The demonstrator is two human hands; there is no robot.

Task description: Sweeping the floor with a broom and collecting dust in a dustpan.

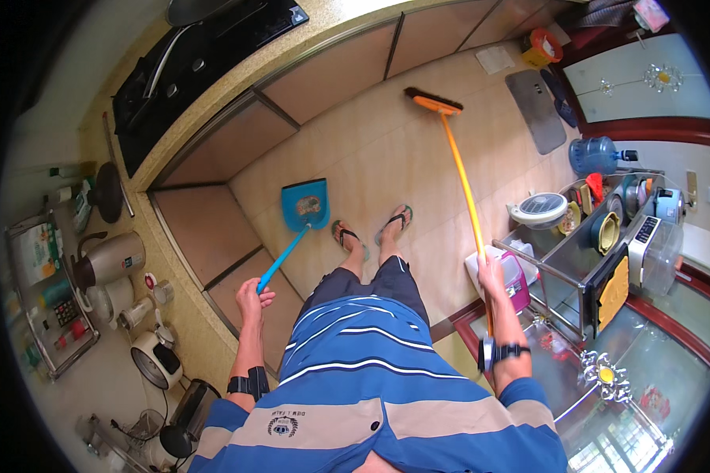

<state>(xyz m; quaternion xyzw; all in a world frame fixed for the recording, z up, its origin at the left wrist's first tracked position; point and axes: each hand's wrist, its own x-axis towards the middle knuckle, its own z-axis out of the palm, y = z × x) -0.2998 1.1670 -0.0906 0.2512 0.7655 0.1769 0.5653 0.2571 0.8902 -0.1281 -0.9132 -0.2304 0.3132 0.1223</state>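
My left hand grips the end of the blue handle of a long-handled dustpan. Its blue pan rests on the tiled floor, left of my sandalled feet, with a printed patch on its surface. In my right hand is the orange stick of a broom, its lower shaft passing down along my forearm. The orange broom head with dark bristles lies out ahead on the floor, well apart from the dustpan.
Cabinets under a speckled counter run along the left and far side. A metal shelf rack with a fan stands at right. Beyond are a water jug, a grey mat and an orange-rimmed bin.
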